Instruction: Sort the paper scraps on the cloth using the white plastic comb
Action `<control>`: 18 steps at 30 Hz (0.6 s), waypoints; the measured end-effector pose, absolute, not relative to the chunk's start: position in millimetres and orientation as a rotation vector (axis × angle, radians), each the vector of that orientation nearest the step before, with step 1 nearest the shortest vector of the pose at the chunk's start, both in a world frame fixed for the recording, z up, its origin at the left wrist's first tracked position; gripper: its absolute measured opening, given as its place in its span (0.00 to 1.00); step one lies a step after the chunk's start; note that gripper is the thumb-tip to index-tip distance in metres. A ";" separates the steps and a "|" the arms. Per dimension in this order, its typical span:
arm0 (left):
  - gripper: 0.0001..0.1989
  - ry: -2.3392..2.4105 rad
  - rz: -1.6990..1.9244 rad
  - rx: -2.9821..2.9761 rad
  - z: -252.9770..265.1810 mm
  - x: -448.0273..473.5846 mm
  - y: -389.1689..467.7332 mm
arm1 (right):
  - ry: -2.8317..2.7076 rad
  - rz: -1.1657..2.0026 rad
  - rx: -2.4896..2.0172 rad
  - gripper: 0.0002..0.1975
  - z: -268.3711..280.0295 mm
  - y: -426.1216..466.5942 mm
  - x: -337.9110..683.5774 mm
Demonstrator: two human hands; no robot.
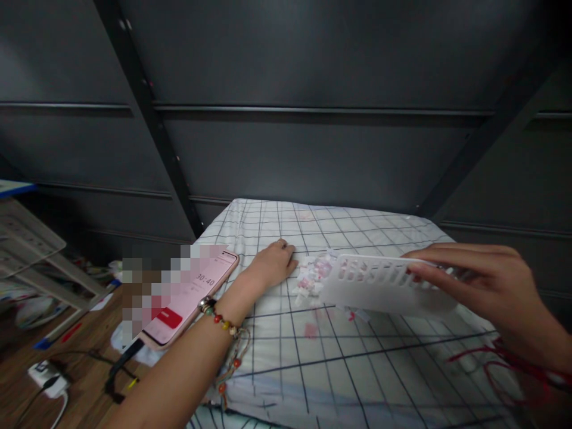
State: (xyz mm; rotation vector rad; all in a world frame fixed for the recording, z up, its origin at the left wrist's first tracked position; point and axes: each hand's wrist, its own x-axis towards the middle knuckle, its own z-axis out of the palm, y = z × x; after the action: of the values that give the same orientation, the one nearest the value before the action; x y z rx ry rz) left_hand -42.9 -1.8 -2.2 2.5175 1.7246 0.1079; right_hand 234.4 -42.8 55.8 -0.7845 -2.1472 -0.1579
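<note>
My right hand (482, 274) grips a white slotted plastic piece (379, 295) by its right end, thumb and fingers on opposite sides. The piece is held tilted over the bed-like surface covered by a white checked cloth (286, 369). A pile of small white and pink paper-like scraps (315, 274) lies at its left end, partly hidden by it. My left hand (274, 262) rests palm down on the cloth just left of the scraps, fingers slightly bent and apart from the thumb. It holds nothing that I can see.
A pink phone (192, 298) showing a timer lies left of my left forearm, its left part pixelated. Dark panels (286, 155) rise behind the cloth. On the wooden floor at left are a white power adapter (48, 378), cables and a table leg (58, 262).
</note>
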 end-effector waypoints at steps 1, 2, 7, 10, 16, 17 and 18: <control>0.16 1.725 0.112 2.521 -3.0 -43.0 -1.6 | -2.134 -0.194 -0.774 0.07 57.0 -42.5 235.3; 0.16 1.725 0.114 2.524 -3.7 -43.1 -1.4 | -2.116 -0.222 -0.766 0.07 57.8 -42.1 236.1; 0.16 1.728 0.109 2.527 -5.1 -43.4 -1.1 | -2.123 -0.226 -0.765 0.09 57.7 -40.2 239.0; 0.17 1.729 0.093 2.523 -5.1 -43.4 -1.1 | -2.111 -0.253 -0.806 0.09 55.7 -39.4 242.9; 0.17 1.740 0.092 2.516 -4.3 -43.6 -1.5 | -2.045 -0.177 -0.856 0.07 56.6 -39.9 242.1; 0.17 1.739 0.089 2.513 -4.0 -43.6 -1.8 | -2.069 -0.168 -0.844 0.08 57.3 -39.9 241.9; 0.17 1.735 0.088 2.513 -3.7 -43.6 -2.1 | -2.089 -0.166 -0.848 0.08 57.8 -39.6 242.2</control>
State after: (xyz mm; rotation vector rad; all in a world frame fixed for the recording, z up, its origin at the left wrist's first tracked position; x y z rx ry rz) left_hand -43.6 -2.1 -3.7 2.5129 1.7351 0.0880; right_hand 242.2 -39.6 57.8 -0.8481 -2.0892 -0.1662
